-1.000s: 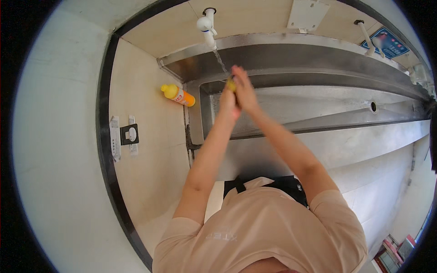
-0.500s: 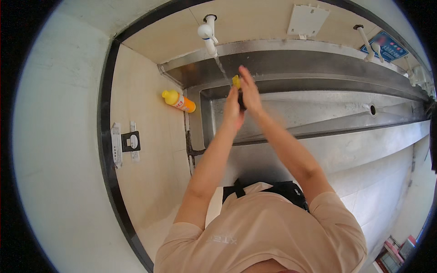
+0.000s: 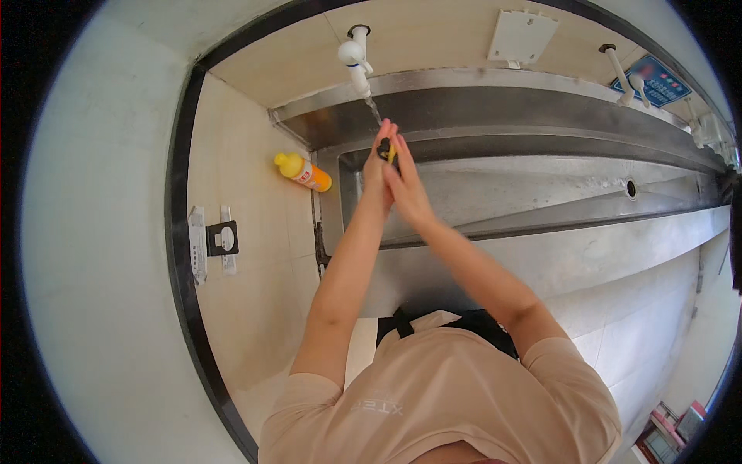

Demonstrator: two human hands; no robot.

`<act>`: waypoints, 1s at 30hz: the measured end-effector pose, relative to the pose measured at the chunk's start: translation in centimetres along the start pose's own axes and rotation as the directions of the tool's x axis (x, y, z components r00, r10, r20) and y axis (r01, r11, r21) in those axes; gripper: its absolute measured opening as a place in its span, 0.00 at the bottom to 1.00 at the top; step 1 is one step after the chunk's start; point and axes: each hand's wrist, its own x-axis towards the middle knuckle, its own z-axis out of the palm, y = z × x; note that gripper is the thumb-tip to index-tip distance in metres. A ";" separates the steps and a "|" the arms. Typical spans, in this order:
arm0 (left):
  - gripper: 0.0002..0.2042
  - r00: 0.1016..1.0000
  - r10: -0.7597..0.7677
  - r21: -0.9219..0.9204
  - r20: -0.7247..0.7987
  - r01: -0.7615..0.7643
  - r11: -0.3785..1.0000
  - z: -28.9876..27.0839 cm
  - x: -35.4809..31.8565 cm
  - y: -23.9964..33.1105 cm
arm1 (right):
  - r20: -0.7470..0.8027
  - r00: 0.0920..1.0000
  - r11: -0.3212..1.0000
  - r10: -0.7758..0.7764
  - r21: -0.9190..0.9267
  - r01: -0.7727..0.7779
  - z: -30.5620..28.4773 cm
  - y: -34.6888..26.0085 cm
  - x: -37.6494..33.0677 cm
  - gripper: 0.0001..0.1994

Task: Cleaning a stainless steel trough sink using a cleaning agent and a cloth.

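Observation:
Both my hands are stretched out over a long steel trough sink (image 3: 541, 193), under a thin stream of water running from a white tap (image 3: 354, 54). My left hand (image 3: 377, 166) and my right hand (image 3: 406, 185) press together around a small black and yellow object (image 3: 385, 148) that shows between the fingertips. I cannot tell what the object is. The water lands right at the fingertips.
A yellow bottle with an orange base (image 3: 303, 172) lies on the ledge left of the sink. A second tap (image 3: 618, 69) stands further right along the trough, below a white box (image 3: 522, 36) on the wall. A wall socket panel (image 3: 220, 240) sits at left.
My hands have stayed together under the tap, shifting slightly and turning the small object between them. The water keeps running.

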 end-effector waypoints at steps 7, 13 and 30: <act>0.19 0.993 -0.056 -0.069 0.099 0.063 0.996 0.4 -2.2 -2.6 | -0.020 0.999 0.986 0.032 -0.163 -0.035 -2.7 2.1 3.2 0.24; 0.19 0.994 -0.112 -0.110 -0.018 0.110 0.988 2.7 -2.6 -1.6 | -0.029 1.000 0.989 -0.008 -0.148 0.004 -3.3 1.9 5.2 0.24; 0.21 0.998 -0.034 -0.161 0.054 0.043 0.986 1.5 -2.3 -1.4 | 0.038 0.998 0.996 0.060 -0.071 -0.057 -2.4 0.3 3.6 0.26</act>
